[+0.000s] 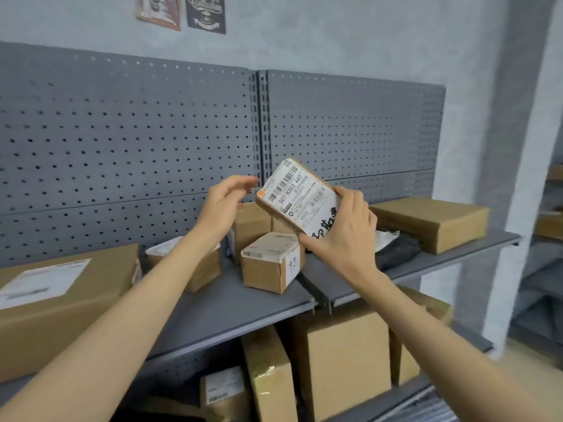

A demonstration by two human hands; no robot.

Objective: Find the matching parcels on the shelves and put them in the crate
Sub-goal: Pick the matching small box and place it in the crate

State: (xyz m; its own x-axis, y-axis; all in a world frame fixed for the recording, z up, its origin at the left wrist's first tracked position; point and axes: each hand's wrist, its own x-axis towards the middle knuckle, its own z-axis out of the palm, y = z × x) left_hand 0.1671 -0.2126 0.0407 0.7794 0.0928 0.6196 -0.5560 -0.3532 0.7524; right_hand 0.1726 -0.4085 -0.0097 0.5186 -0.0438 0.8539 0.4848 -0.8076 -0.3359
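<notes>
My right hand [344, 229] grips a small cardboard parcel [297, 194], tilted up above the grey shelf [231, 306]. Its white label faces me and reads 507-K503 447. My left hand [225, 202] hovers just left of the parcel with fingers loosely curved, a small gap between its fingertips and the box. Under both hands several small brown parcels sit on the shelf, one with a white label [272, 260] nearest the parcel I hold. No crate is in view.
A large flat box [58, 300] fills the shelf's left end. A brown box [432, 222] and a dark bag [396, 251] lie at the right. More boxes [344, 360] stand on the lower shelf. A grey pegboard [128, 132] backs the shelving.
</notes>
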